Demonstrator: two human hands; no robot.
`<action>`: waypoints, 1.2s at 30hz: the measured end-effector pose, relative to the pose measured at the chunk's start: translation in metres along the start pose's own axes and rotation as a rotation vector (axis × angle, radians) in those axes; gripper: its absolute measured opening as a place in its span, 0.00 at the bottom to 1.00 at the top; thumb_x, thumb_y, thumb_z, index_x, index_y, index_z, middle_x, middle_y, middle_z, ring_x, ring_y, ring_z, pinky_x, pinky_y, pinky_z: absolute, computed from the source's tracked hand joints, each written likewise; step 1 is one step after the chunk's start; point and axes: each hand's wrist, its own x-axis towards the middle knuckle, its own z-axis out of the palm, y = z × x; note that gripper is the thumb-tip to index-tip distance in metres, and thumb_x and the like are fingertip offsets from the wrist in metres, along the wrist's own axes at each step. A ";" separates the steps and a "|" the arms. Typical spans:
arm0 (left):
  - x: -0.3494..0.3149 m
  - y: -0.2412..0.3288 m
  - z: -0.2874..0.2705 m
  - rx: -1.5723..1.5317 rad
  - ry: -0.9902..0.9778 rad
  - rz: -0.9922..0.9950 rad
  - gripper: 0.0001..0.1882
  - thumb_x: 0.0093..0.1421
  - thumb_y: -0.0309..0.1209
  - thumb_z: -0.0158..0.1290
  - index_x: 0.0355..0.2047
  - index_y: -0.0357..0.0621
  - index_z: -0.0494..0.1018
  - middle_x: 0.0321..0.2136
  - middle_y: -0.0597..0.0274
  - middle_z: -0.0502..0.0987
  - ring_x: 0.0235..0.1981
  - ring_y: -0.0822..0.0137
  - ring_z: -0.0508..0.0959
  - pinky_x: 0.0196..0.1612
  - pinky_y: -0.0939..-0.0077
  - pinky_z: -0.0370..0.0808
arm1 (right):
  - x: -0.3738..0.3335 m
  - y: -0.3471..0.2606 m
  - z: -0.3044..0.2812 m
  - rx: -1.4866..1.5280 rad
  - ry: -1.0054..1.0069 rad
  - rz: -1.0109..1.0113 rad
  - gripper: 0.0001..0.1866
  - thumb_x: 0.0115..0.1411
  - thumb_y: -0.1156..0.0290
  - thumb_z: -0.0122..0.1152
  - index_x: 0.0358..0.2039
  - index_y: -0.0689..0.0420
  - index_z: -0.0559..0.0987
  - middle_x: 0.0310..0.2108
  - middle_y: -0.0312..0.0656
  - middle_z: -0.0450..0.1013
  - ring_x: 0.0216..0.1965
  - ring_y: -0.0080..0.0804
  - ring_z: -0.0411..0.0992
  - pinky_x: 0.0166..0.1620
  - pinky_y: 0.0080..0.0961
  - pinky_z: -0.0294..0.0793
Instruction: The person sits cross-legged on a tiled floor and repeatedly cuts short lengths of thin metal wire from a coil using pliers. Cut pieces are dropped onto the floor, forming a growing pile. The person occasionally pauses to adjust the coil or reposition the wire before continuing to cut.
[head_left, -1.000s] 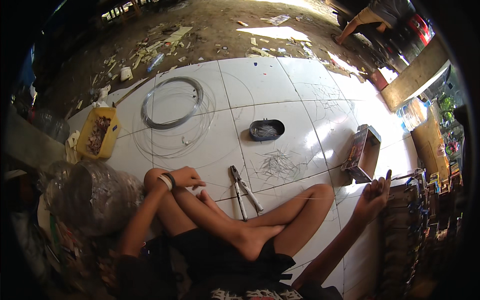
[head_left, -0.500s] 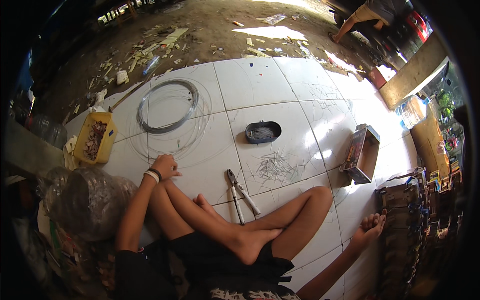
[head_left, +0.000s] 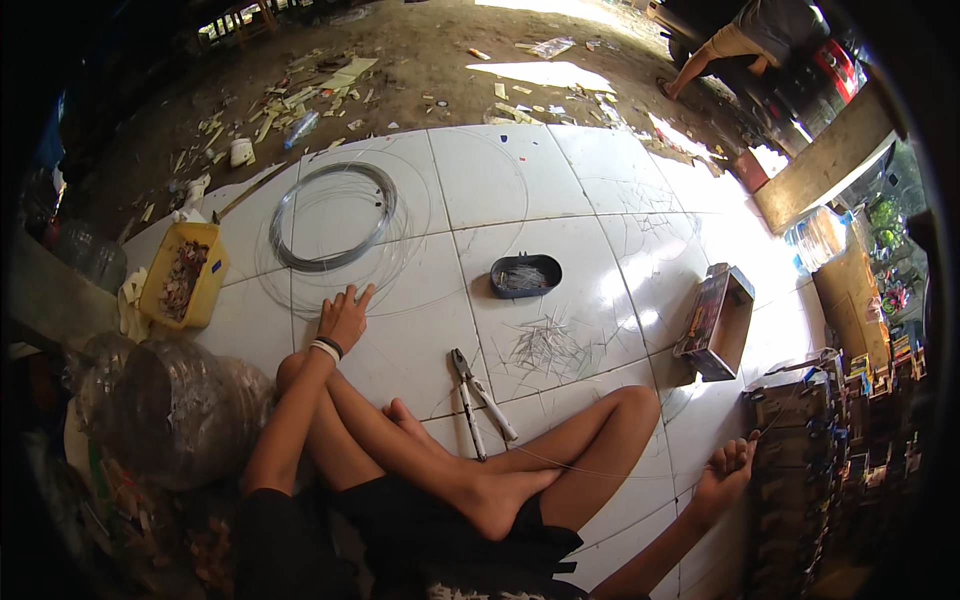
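My left hand [head_left: 343, 318] lies low over the tiles at the near edge of a loose coil of thin grey wire [head_left: 290, 212], fingers stretched and apart. I cannot tell whether its fingertips touch a loop. At the right, my right hand [head_left: 728, 472] is closed, gripping a thin wire [head_left: 606, 474]; one stretch runs left across my shin, and an end seems to stick up past the fingers. Pliers with white handles [head_left: 470, 408] rest with jaws forward before my crossed legs. Beyond them lie a pile of short cut wires [head_left: 550, 345] and a dark oval tin [head_left: 525, 276] holding more pieces.
A yellow tub [head_left: 205, 305] of brownish scraps stands at the left, near a large clear plastic bottle [head_left: 185, 410]. An open cardboard box [head_left: 717, 325] sits to the right, beside stacked brown items [head_left: 800, 440]. Another person [head_left: 745, 40] is at the far right.
My left hand has moved from beside my knee forward to the coil, its fingers spreading. My right hand has shifted slightly left, and the wire across my leg now shows.
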 end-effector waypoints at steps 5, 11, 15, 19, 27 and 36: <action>0.031 -0.034 0.008 0.112 0.063 -0.087 0.43 0.64 0.43 0.62 0.74 0.50 0.55 0.64 0.48 0.65 0.52 0.53 0.76 0.50 0.52 0.76 | -0.001 0.028 0.022 0.036 -0.005 0.105 0.12 0.79 0.69 0.45 0.57 0.58 0.72 0.25 0.28 0.56 0.21 0.15 0.50 0.21 0.16 0.52; 0.066 -0.068 0.033 0.278 0.064 -0.089 0.35 0.68 0.37 0.56 0.72 0.47 0.58 0.60 0.52 0.70 0.55 0.56 0.75 0.51 0.54 0.76 | 0.009 0.074 0.043 0.010 -0.024 0.142 0.14 0.77 0.68 0.49 0.59 0.57 0.71 0.25 0.27 0.59 0.22 0.13 0.53 0.21 0.14 0.55; 0.086 -0.082 0.046 0.346 0.203 -0.102 0.25 0.65 0.31 0.55 0.63 0.45 0.67 0.50 0.56 0.75 0.50 0.58 0.77 0.48 0.59 0.77 | 0.013 0.109 0.061 -0.054 0.009 0.193 0.15 0.77 0.67 0.50 0.60 0.56 0.72 0.25 0.26 0.59 0.22 0.13 0.53 0.21 0.14 0.55; 0.103 -0.096 0.046 0.375 0.225 -0.098 0.12 0.64 0.30 0.53 0.48 0.47 0.73 0.41 0.62 0.75 0.45 0.62 0.77 0.45 0.63 0.77 | 0.019 0.133 0.077 -0.045 0.008 0.247 0.15 0.77 0.67 0.50 0.60 0.55 0.72 0.25 0.26 0.59 0.22 0.13 0.53 0.22 0.14 0.56; 0.121 -0.177 0.065 0.580 0.163 -0.212 0.07 0.66 0.34 0.52 0.41 0.52 0.77 0.39 0.65 0.80 0.45 0.63 0.78 0.52 0.58 0.72 | 0.023 0.174 0.095 -0.148 0.069 0.304 0.14 0.75 0.64 0.55 0.58 0.52 0.73 0.27 0.26 0.64 0.27 0.16 0.61 0.36 0.20 0.68; 0.069 -0.279 0.047 0.502 -0.325 -0.430 0.18 0.69 0.30 0.50 0.58 0.44 0.75 0.54 0.57 0.79 0.64 0.59 0.69 0.66 0.48 0.64 | -0.026 0.215 0.114 -0.483 -0.217 0.494 0.08 0.75 0.70 0.51 0.51 0.53 0.73 0.35 0.35 0.74 0.38 0.29 0.77 0.46 0.37 0.84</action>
